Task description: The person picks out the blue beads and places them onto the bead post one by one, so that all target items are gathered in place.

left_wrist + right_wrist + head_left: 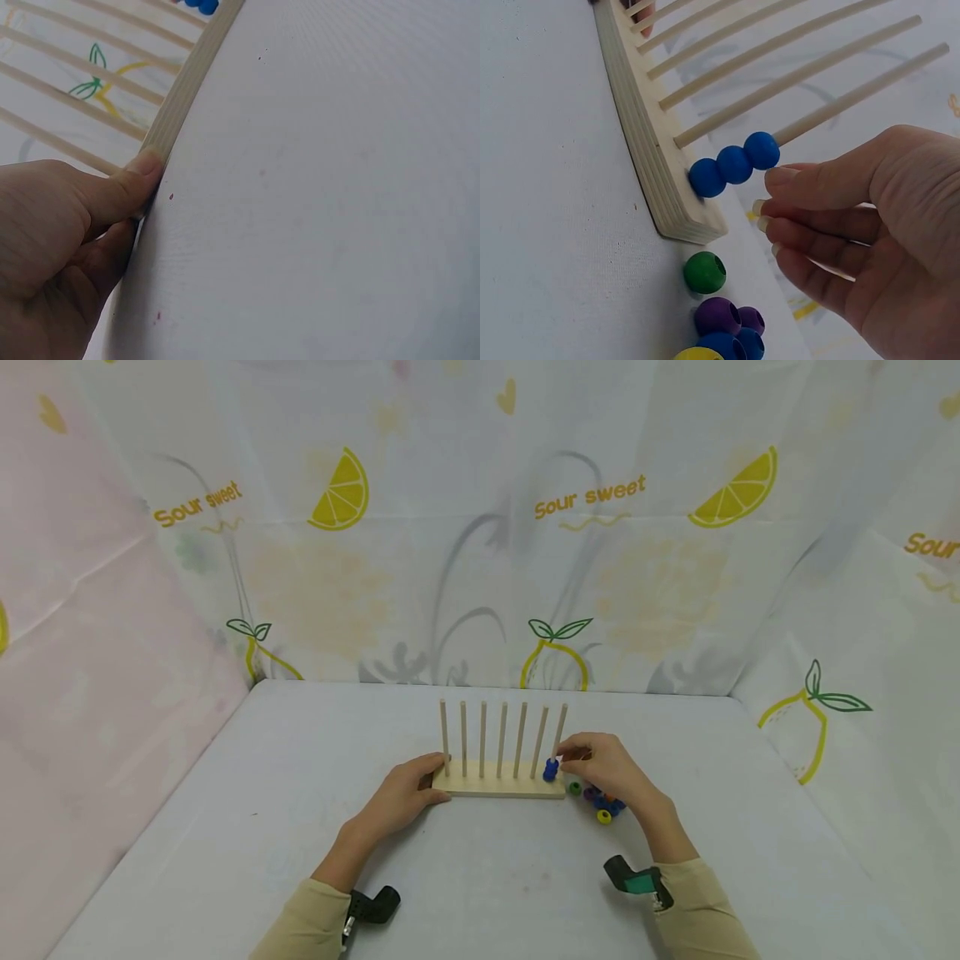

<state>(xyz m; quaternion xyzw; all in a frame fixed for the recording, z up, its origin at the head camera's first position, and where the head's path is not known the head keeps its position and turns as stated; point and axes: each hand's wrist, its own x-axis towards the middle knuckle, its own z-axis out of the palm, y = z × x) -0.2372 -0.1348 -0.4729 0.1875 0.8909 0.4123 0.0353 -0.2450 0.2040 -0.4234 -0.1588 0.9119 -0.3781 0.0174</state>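
Note:
A pale wooden peg rack (495, 789) with several upright rods stands on the table. Three blue beads (735, 164) are stacked on its rightmost rod, the lowest against the base. My left hand (405, 789) grips the left end of the base, thumb (142, 166) on the front edge and the other fingers partly hidden. Beside the top blue bead is my right hand (603, 767), its thumb tip close to that bead and its fingers loosely bent with nothing between them. Whether the thumb touches the bead, I cannot tell.
Right of the base lies a green bead (705, 272). Close by sit a purple bead (718, 316), a yellow bead (603, 817) and several blue ones, partly under my right forearm. A printed cloth (465, 568) hangs behind the white table (480, 877).

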